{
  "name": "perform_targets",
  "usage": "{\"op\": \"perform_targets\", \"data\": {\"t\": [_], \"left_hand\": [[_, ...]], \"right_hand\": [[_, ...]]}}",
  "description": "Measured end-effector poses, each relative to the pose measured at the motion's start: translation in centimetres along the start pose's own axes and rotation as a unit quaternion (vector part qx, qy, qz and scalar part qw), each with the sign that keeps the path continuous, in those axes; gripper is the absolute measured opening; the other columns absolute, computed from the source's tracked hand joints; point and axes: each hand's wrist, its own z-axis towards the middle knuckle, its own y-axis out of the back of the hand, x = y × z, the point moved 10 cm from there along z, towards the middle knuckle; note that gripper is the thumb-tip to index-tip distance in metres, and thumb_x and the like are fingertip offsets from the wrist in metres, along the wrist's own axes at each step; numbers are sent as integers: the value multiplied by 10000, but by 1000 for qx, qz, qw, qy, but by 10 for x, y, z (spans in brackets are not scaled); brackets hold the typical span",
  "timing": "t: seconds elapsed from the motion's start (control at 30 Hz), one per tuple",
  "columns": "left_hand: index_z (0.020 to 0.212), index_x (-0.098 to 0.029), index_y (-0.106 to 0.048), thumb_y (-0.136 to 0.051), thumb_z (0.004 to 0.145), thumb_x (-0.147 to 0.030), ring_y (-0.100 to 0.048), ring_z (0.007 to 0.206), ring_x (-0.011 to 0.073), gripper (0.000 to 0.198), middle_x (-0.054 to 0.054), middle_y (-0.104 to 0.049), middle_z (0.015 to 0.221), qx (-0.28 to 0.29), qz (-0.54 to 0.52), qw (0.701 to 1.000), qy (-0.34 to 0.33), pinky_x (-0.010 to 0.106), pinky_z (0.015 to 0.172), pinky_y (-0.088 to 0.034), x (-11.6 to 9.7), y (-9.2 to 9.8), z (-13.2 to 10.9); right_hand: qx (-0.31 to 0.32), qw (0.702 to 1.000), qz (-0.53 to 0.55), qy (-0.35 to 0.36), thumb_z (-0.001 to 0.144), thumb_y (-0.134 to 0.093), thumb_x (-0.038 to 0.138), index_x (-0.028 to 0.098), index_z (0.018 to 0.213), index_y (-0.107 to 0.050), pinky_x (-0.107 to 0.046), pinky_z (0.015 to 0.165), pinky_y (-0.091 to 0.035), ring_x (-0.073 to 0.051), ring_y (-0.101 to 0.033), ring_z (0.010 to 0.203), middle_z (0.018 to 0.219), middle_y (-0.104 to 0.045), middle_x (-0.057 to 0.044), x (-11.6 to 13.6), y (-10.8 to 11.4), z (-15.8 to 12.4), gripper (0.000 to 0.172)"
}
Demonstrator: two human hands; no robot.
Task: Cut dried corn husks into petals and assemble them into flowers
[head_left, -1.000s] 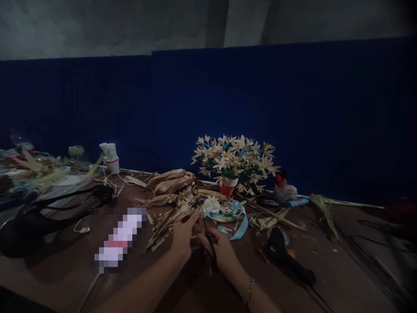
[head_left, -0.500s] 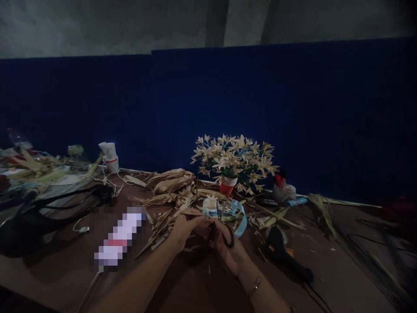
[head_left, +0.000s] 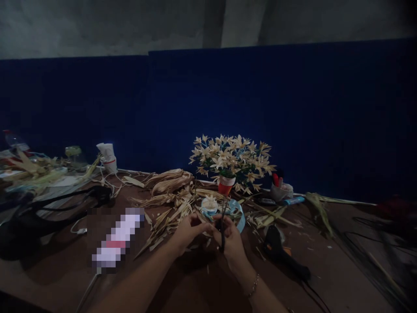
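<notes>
My right hand (head_left: pixel 233 245) is closed around dark-handled scissors (head_left: pixel 223 232), whose blades point up and away from me. Beside it, my left hand (head_left: pixel 190 232) pinches with thumb and fingertips, close to the right fingers; whatever it holds is too small and dark to make out. Just beyond the hands lie a roll of light blue ribbon (head_left: pixel 241 221) and a pale husk flower (head_left: pixel 210 202). Dried corn husks (head_left: pixel 172 182) are heaped behind and to the left. Farther back, a red and white pot (head_left: pixel 226 186) bears a bunch of cream star-shaped flowers (head_left: pixel 233 156).
A black glue gun (head_left: pixel 276 245) with its cord lies to the right. On the left are a blurred-out white object (head_left: pixel 119 237), a black strapped bag (head_left: pixel 29 226) and a paper-wrapped bundle (head_left: pixel 109 158). A blue partition (head_left: pixel 208 104) closes off the back.
The scissors have swung more upright in my right hand. My left hand has shifted slightly right, its fingertips near the right hand's. The view has shifted slightly.
</notes>
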Motion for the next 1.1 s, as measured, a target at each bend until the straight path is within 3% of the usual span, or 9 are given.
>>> {"op": "perform_targets", "data": {"t": [0.1,0.27,0.43,0.53,0.7,0.9,0.97,1.1], "left_hand": [[692,-134,-644,-703,594,-321,-567,592,133,219,35,-650,663,-25,45,999,-6,231,604,-419,0,5,2],[646,-134,-630,-718,565,-324,-536,531,109,225,16,-630,605,-24,58,998,-2,209,544,-393,0,7,3],[633,-131,-619,-724,553,-358,-524,510,104,263,3,-603,568,-37,43,998,3,211,541,-399,3,9,4],[586,-126,-597,-711,569,-375,-499,481,87,274,-6,-570,524,-51,37,998,-6,198,512,-385,7,12,6],[599,-134,-587,-713,555,-355,-516,437,101,258,2,-593,533,-59,-9,998,37,219,469,-410,21,14,6],[749,-122,-630,-675,573,-287,-577,495,142,245,43,-631,621,-23,-104,991,86,238,471,-445,24,4,-2],[755,-119,-632,-669,592,-284,-586,520,143,235,45,-632,634,-22,-105,990,86,232,487,-447,23,4,-2],[853,-146,-622,-683,595,-265,-594,526,136,290,30,-642,665,-31,-87,993,72,227,500,-448,18,6,-1]], "right_hand": [[14,1000,7,2,575,-737,342,196,882,-519,-239,580,-452,-129,-532,635,726,-560,11,0,-2,-1,404],[18,1000,23,-9,581,-746,285,199,917,-517,-219,565,-433,-110,-518,615,724,-553,19,-7,2,2,416],[-18,999,-13,27,594,-732,323,213,926,-507,-220,533,-426,-118,-512,596,722,-552,24,1,9,2,416],[-21,993,-89,78,656,-680,328,210,927,-508,-240,565,-437,-133,-516,617,729,-552,11,15,7,-3,342],[-9,932,-287,222,761,-541,249,197,925,-552,-303,703,-441,-188,-536,767,845,-578,-58,44,-5,-15,173],[76,833,-420,351,741,-472,100,220,990,-549,-303,683,-433,-187,-530,783,815,-565,-46,51,-30,-26,286],[76,816,-439,367,737,-475,92,223,997,-544,-297,670,-427,-184,-524,770,806,-560,-43,53,-31,-27,299],[53,812,-449,369,734,-474,88,210,998,-531,-296,670,-423,-180,-513,764,813,-547,-46,55,-26,-25,296]]}}
